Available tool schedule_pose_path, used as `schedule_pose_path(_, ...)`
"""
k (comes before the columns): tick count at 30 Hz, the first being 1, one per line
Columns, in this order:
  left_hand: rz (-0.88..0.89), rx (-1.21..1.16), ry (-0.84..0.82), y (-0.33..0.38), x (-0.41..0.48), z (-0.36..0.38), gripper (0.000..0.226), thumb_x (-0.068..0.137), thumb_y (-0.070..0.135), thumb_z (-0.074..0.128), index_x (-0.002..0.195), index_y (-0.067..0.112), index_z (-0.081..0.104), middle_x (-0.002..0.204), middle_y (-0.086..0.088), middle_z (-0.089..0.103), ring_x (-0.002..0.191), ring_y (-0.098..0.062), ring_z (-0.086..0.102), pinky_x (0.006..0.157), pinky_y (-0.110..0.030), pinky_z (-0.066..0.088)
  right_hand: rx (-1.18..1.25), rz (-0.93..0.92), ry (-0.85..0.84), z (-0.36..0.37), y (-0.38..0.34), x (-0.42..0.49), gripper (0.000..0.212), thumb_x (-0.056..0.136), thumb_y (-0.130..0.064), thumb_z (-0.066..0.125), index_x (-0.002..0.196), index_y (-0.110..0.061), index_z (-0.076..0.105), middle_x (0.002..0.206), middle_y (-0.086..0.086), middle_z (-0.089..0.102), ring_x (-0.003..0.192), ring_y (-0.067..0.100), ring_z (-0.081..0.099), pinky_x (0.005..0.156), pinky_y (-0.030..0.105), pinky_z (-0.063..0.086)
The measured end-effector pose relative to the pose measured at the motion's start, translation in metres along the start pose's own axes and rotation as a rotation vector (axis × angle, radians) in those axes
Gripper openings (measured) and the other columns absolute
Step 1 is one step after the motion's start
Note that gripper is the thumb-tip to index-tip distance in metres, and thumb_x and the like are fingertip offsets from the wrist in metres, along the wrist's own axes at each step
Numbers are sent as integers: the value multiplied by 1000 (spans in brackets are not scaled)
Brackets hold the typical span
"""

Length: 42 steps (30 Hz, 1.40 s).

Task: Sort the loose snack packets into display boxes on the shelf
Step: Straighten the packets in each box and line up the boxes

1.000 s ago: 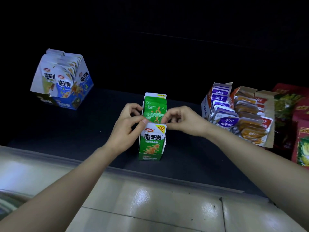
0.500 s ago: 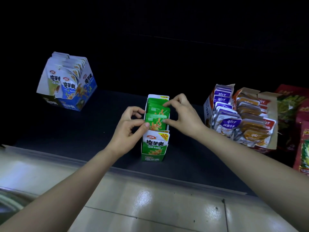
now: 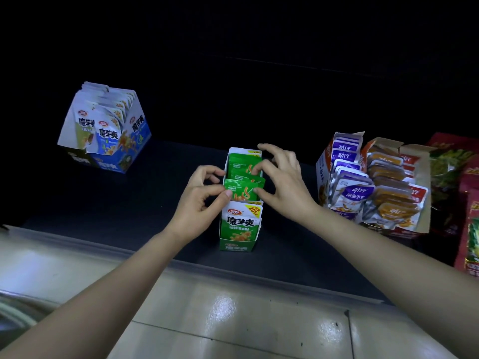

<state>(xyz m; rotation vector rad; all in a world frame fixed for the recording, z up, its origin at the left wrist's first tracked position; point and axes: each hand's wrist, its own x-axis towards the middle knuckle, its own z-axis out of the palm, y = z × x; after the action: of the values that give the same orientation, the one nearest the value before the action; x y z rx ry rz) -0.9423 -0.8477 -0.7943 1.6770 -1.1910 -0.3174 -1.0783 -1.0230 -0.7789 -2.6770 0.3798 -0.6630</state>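
A narrow green display box (image 3: 237, 238) stands on the dark shelf, filled with green snack packets (image 3: 242, 189). My left hand (image 3: 201, 203) is at the box's left side, thumb and fingers pinching the left edge of the front green packets. My right hand (image 3: 281, 182) reaches over the box's right side, its thumb and fingers curled on the packets farther back in the row. A white and green packet (image 3: 242, 220) stands at the front of the box.
A blue and white display box (image 3: 103, 133) of packets sits at the far left. Boxes of purple packets (image 3: 347, 174) and orange packets (image 3: 391, 187) stand at right, with red bags (image 3: 466, 203) beyond. The pale shelf edge (image 3: 181, 265) runs below.
My right hand has moved back along the row of green packets and spread its fingers. The left hand has stayed at the box's left side.
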Motion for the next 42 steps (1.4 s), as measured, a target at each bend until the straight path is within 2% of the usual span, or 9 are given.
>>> schedule_pose_path(6,-5,-1,-1,0,0,0,40,90,41,54,72,9,71,120,-1,47,113,-19,47,93,-28,44,35,27,-37,1,5,2,34,80,-20,75,108,-17,57,140,-2,49,118,20,36,99,46,33)
schedule_pose_path(11,11,0,9,0,0,0,40,91,40,54,72,9,71,119,0,48,112,-22,48,94,-35,44,154,20,-55,0,4,4,35,77,-13,76,107,-13,58,110,-1,53,103,18,40,91,38,39)
schedule_pose_path(16,7,0,5,2,0,0,42,90,40,53,72,7,71,119,0,48,112,-20,47,94,-36,45,204,97,-144,-1,-3,11,54,82,-15,73,131,-14,50,98,-3,49,92,11,39,86,27,35)
schedule_pose_path(21,8,13,4,-1,0,1,41,91,41,53,75,8,72,120,1,48,113,-21,48,95,-37,44,102,145,-179,1,-7,19,38,80,-27,77,113,-11,66,106,0,58,103,18,49,87,32,41)
schedule_pose_path(25,5,15,0,2,-1,0,36,91,41,53,73,15,71,121,2,47,113,-18,47,94,-29,44,240,181,-91,-1,-10,21,9,82,-18,75,85,-19,67,83,-10,54,82,13,54,76,34,47)
schedule_pose_path(28,8,22,17,4,-1,0,30,90,43,53,72,25,68,123,5,45,112,-14,46,92,-22,42,340,222,0,-9,-8,24,10,84,-13,73,81,-18,65,85,-5,58,82,12,56,73,28,45)
schedule_pose_path(33,-11,48,1,1,-1,2,44,91,48,50,75,12,70,124,10,44,113,-12,46,93,-30,45,467,258,111,-29,-8,29,13,90,-13,66,82,-15,56,84,3,65,80,17,63,69,30,49)
schedule_pose_path(38,-21,34,-19,3,1,6,47,92,51,47,82,14,73,122,7,44,111,-9,47,93,-32,45,555,246,192,-44,-18,41,13,94,-9,61,86,-10,51,76,-9,59,66,-6,56,59,18,45)
schedule_pose_path(42,14,100,-18,4,-1,2,36,78,54,65,81,19,71,124,17,38,112,-8,47,89,-19,43,583,286,324,-62,-16,49,18,91,-15,60,79,-23,49,73,-7,56,68,5,53,63,26,43)
